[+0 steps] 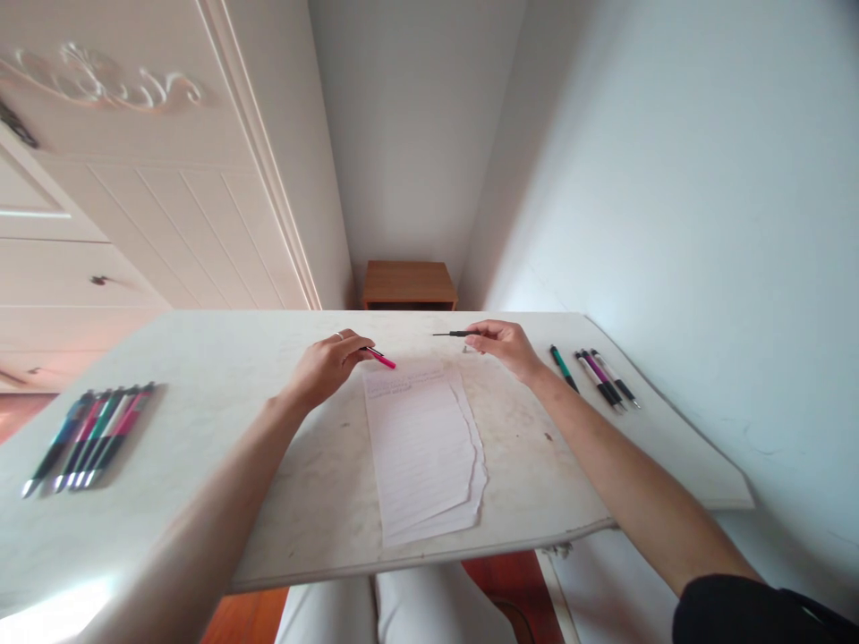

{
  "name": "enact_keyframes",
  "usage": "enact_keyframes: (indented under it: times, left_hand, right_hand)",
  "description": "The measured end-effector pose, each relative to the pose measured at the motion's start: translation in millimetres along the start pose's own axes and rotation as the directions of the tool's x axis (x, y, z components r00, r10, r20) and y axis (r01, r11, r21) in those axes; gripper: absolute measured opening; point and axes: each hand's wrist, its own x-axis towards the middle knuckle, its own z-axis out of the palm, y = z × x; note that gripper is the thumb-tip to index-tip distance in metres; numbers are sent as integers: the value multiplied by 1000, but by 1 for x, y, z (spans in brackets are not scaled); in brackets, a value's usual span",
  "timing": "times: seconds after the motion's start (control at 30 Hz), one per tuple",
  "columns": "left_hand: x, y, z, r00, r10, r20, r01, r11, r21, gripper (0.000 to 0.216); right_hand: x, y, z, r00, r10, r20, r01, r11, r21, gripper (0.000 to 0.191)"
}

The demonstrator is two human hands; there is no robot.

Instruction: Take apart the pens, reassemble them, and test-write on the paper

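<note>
in the middle of the frame, two bare hands are above the far half of a pale tabletop [268,528]. the left hand [327,368], with a ring on one finger, is closed on a pink pen piece [382,360], whose pink end points to the lower right. the right hand [505,344] pinches a slim dark piece [458,334] with its fingers, and its thin end points to the left side of the frame; i cannot tell exactly what part it is. the two pieces are apart from each other. just under the right fingertips there is a small thing [464,348], too small to name. below the hands, in the lower centre, lie overlapping paper sheets [422,456] with a torn right edge and some handwriting at the top. at the left of the frame, a row of colored pens [100,438] lies side by side, a little blurred, with the tips toward the lower left. at the right, beyond the right wrist, lie a green pen [562,366] and, near it, two white pens [615,377] with a purple pen [602,377] between them.
</note>
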Motion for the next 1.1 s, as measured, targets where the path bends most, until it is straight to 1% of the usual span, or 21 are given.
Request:
enact_keyframes:
  times: [0.13,0.27,0.37,0.47,0.53,0.6,0.73,0.87,0.93,1.0,1.03,1.1]
  left_hand:
    - [0,0,0,999,-6,-43,7,1000,12,35]
    - [0,-1,0,999,-23,-28,24,1000,14,35]
    - [0,-3,-1,999,-39,26,39,999,13,33]
    - [1,-10,-2,993,-51,108,47,998,37,32]
    - [1,-15,-4,987,-35,155,28,999,43,32]
    - [0,-21,-4,985,-15,175,9,999,35,32]
    - [-1,-27,-3,988,-37,150,32,999,30,35]
    - [-2,-23,0,989,-60,137,55,998,39,37]
    - [-2,-17,2,992,-68,105,64,997,42,37]
    - [-1,-8,5,997,-62,42,61,998,16,38]
    - [-1,-2,7,999,-45,17,46,999,-17,39]
    - [-1,11,9,999,21,-27,-24,995,-101,41]
  right_hand:
    - [-1,-3,2,1000,8,12,-8,1000,4,37]
    - [-3,-5,3,1000,11,27,-11,1000,-10,37]
    - [-4,-6,4,999,15,35,-14,1000,-20,37]
    - [-4,-6,5,999,17,41,-16,1000,-17,38]
    - [-4,-7,5,999,18,43,-18,1000,-12,37]
    - [-4,-7,6,999,20,45,-19,1000,-9,36]
    - [-5,-5,9,998,14,60,-13,1000,-14,37]
    - [-8,-3,15,994,-3,108,5,1000,-17,36]
    - [-10,-3,19,990,-3,138,5,1000,-19,36]
    - [-12,-4,23,988,-3,157,8,1000,-27,35]
    - [-13,-4,25,987,-7,161,12,999,-33,34]
    - [-15,-4,28,986,-21,165,28,999,-40,33]
